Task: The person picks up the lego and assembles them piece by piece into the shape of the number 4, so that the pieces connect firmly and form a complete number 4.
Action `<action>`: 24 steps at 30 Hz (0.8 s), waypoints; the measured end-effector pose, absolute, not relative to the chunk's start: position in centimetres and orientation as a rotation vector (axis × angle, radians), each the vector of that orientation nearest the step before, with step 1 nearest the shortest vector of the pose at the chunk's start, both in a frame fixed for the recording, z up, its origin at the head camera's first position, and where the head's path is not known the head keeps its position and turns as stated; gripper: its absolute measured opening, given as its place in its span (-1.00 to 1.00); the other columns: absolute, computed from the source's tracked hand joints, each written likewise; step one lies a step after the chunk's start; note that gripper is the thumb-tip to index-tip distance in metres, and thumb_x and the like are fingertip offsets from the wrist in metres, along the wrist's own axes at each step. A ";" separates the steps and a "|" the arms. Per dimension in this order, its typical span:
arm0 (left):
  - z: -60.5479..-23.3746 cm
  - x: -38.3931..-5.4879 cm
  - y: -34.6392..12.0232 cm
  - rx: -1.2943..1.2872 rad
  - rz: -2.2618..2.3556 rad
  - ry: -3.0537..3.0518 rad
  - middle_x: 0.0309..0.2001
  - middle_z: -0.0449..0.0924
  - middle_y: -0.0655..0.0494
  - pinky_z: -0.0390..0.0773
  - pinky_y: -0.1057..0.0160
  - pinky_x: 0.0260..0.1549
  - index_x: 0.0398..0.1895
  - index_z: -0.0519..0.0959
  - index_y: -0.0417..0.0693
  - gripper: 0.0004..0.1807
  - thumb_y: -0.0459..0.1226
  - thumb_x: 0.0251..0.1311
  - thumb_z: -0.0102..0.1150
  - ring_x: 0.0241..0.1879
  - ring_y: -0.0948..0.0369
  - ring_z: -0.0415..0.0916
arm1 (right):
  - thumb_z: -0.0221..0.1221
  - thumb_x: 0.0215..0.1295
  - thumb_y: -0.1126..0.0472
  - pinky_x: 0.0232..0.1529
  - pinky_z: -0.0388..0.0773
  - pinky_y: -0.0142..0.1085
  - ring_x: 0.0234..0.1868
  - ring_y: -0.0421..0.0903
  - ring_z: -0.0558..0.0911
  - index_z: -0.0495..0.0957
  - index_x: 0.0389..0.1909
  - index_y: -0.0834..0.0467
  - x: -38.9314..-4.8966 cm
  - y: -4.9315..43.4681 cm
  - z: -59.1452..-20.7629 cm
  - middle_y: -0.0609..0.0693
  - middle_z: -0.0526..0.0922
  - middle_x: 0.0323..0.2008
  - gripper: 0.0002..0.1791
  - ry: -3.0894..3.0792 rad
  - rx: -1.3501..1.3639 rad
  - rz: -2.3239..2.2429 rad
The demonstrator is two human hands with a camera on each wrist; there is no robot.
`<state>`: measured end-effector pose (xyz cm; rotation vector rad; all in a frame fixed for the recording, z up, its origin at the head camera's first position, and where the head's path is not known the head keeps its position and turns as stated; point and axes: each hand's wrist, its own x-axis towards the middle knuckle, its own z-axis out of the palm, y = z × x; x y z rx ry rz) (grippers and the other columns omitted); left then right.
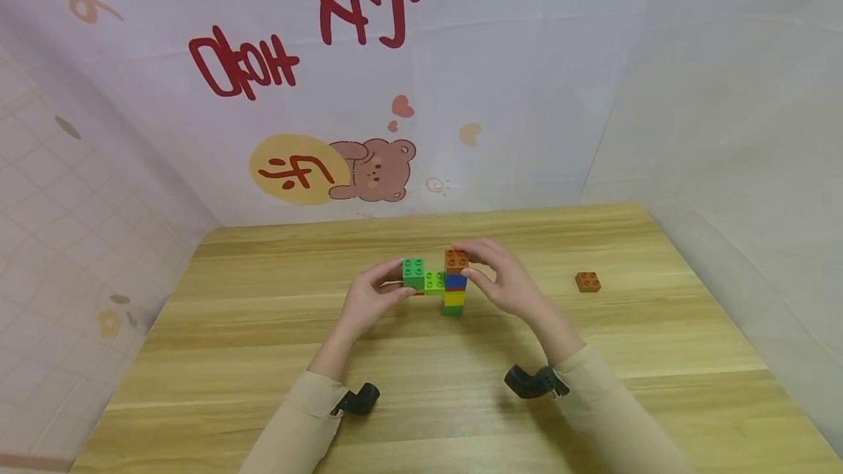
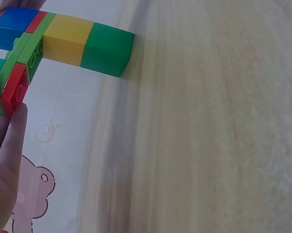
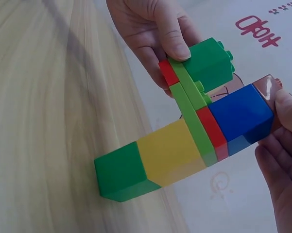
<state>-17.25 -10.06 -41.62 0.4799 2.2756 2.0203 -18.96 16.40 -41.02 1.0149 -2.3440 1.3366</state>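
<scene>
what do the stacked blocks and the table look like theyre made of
Stacked blocks: likely moulded plastic, smooth and slightly glossy, with solid bright colours, crisp edges and a sheen on the brown top block. Table: pale wood or wood-look laminate, matt, with visible grain lines.

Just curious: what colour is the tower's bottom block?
Green bottom block, clearest in the right wrist view.

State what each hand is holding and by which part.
Left hand pinches the block structure at its side arm's green end; right hand grips its brown top block.
</scene>
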 end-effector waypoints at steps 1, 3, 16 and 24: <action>-41.6 -17.3 -10.1 0.479 2.023 2.275 0.06 0.58 -0.26 0.58 0.25 0.03 0.21 0.52 -0.36 -0.47 -0.54 0.12 0.34 0.10 -0.08 0.52 | 0.24 0.29 0.44 0.10 0.55 0.00 0.09 0.08 0.58 0.49 0.23 0.30 -19.0 16.4 -41.2 0.14 0.59 0.09 -0.53 -2.333 1.008 1.371; -41.6 -17.3 -10.1 0.481 2.028 2.268 0.06 0.58 -0.27 0.58 0.25 0.03 0.21 0.51 -0.37 -0.47 -0.55 0.12 0.33 0.09 -0.09 0.52 | 0.23 0.29 0.47 0.12 0.53 0.03 0.09 0.10 0.58 0.47 0.25 0.32 -19.0 16.4 -41.6 0.17 0.57 0.10 -0.51 -2.318 0.989 1.441; -41.8 -17.3 -10.2 0.495 2.020 2.271 0.06 0.58 -0.25 0.57 0.15 0.06 0.22 0.52 -0.35 -0.48 -0.54 0.13 0.33 0.09 -0.07 0.53 | 0.17 0.25 0.60 0.12 0.42 0.23 0.12 0.36 0.50 0.32 0.30 0.50 -16.5 17.2 -40.5 0.44 0.50 0.12 -0.43 -2.347 0.854 1.605; -41.9 -17.4 -10.2 0.513 2.034 2.262 0.07 0.57 -0.29 0.57 0.17 0.05 0.21 0.52 -0.36 -0.47 -0.56 0.12 0.33 0.09 -0.10 0.52 | 0.25 0.24 0.52 0.15 0.50 0.00 0.11 0.17 0.55 0.36 0.35 0.30 -17.0 20.7 -44.5 0.25 0.58 0.11 -0.37 -2.380 0.776 1.507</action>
